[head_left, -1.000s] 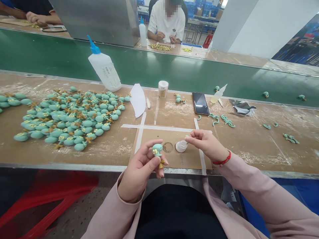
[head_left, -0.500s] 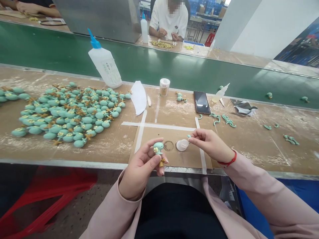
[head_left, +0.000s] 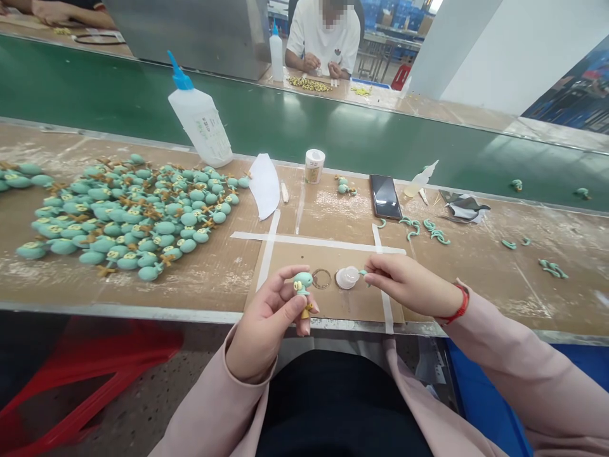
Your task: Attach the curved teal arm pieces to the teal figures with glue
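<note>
Between the thumb and fingers of my left hand (head_left: pixel 273 311) is a small teal figurine (head_left: pixel 302 280) with pale yellow eyes and a yellow-brown lower part. My right hand (head_left: pixel 404 282) pinches a small teal piece (head_left: pixel 364 273), its tip beside a small white cup (head_left: pixel 347 277). Left of the cup, a clear ring (head_left: pixel 321 278) lies on the cardboard sheet (head_left: pixel 333 308) framed by white tape. Several curved teal pieces (head_left: pixel 435 231) lie behind my right hand.
A big pile of teal figurines (head_left: pixel 128 219) covers the left. Farther back stand a glue bottle (head_left: pixel 202 127), a white roll (head_left: pixel 314 166) and a phone (head_left: pixel 386 196). Beyond the green belt (head_left: pixel 266 114) sits a person (head_left: pixel 323 38) in a white shirt.
My right hand has moved slightly right and down with the small teal piece, which is now at the cup's right side. My left hand has hardly moved.
</note>
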Demonstrator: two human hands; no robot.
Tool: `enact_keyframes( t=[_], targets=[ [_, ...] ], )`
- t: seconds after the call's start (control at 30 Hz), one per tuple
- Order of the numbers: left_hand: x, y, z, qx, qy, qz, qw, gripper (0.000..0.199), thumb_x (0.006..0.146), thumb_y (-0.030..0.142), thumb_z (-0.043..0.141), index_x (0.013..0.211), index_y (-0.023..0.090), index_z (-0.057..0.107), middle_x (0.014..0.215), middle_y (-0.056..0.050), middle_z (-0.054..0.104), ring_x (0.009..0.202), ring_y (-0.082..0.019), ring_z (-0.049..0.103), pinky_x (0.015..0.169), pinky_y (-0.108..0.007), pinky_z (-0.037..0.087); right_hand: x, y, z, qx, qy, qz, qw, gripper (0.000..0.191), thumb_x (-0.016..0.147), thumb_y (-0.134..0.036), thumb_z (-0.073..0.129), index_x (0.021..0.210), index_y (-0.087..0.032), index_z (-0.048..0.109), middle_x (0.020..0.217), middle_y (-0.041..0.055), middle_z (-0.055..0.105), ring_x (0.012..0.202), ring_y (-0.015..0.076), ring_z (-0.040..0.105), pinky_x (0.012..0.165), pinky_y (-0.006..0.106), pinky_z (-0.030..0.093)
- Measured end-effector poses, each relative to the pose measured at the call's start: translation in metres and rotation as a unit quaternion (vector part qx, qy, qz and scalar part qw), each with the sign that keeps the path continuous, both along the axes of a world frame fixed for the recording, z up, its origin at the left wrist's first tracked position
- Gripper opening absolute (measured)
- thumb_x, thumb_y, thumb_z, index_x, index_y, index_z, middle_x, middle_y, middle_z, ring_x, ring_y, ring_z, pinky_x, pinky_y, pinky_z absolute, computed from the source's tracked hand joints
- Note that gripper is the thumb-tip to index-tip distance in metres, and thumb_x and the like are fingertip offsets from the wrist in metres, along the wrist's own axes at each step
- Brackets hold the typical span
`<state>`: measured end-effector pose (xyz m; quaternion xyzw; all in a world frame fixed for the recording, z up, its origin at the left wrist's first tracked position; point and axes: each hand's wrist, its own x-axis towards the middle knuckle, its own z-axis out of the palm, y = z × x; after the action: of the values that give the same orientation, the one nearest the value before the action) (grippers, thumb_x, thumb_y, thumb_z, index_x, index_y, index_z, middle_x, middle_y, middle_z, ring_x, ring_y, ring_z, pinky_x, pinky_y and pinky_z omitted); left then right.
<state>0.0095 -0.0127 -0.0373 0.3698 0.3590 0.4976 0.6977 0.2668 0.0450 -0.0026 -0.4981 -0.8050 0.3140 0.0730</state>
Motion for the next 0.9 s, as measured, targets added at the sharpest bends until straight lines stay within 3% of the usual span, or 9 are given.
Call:
enact_keyframes(
  t=[0.23, 0.9],
  targets=[
    [-0.001, -0.002, -0.002, -0.008, 0.011, 0.004, 1.0, 0.033, 0.086, 0.027, 0.067, 0.119, 0.025, 0.063, 0.073, -0.001, 0.068, 0.048, -0.008, 0.057, 0.049, -0.021, 0.046, -0.006, 0.001, 0.013, 0.036, -0.129, 0.03, 0.991, 0.018, 0.09, -0.026, 0.051, 0.073, -0.02, 0.053, 0.071, 0.0049, 0.062, 0.065, 0.0177, 0.05, 0.058, 0.028, 0.032],
    [-0.001, -0.001, -0.008, 0.0, 0.013, 0.026, 1.0, 0.03, 0.087, 0.028, 0.067, 0.117, 0.027, 0.065, 0.077, -0.003, 0.065, 0.056, -0.009, 0.051, 0.05, -0.02, 0.039, -0.015, 0.001, 0.016, 0.029, -0.173, 0.04, 0.984, 0.02, 0.093, -0.028, 0.05, 0.075, -0.02, 0.052, 0.075, 0.005, 0.063, 0.066, 0.0172, 0.049, 0.059, 0.029, 0.03]
  ],
)
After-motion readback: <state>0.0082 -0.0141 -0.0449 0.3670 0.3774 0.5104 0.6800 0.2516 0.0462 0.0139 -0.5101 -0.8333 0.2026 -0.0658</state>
